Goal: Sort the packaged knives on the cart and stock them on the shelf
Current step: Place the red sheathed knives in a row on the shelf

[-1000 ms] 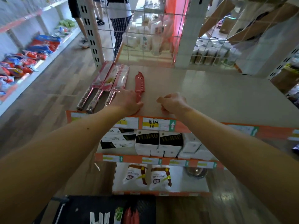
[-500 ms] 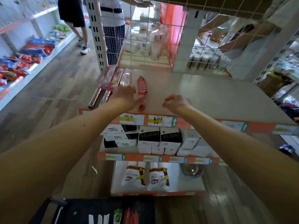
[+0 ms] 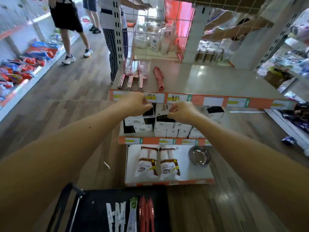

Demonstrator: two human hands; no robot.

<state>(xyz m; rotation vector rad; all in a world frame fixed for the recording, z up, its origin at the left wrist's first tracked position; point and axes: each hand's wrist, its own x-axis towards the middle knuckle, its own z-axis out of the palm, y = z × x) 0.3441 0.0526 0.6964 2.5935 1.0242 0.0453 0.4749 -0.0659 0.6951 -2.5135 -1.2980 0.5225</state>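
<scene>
A red sheathed knife lies alone on the top shelf, its handle toward me. Left of it lie three clear-packed knives with metal handles, side by side. My left hand and right hand hover in front of the shelf's price-label edge and hold nothing. The left one's fingers are loosely bent and the right one's are curled tight. At the bottom, the black cart carries white-packed knives, a green-packed one and several red knives.
Black-and-white boxes fill the middle shelf. The bottom shelf holds white bags and a steel bowl. A wire grid backs the top shelf. People stand in the aisle at upper left, beside floor-level snack packs.
My left hand has come off the red knife's handle and both hands have drawn back from the shelf top to in front of its edge. The red knife stays on the shelf.
</scene>
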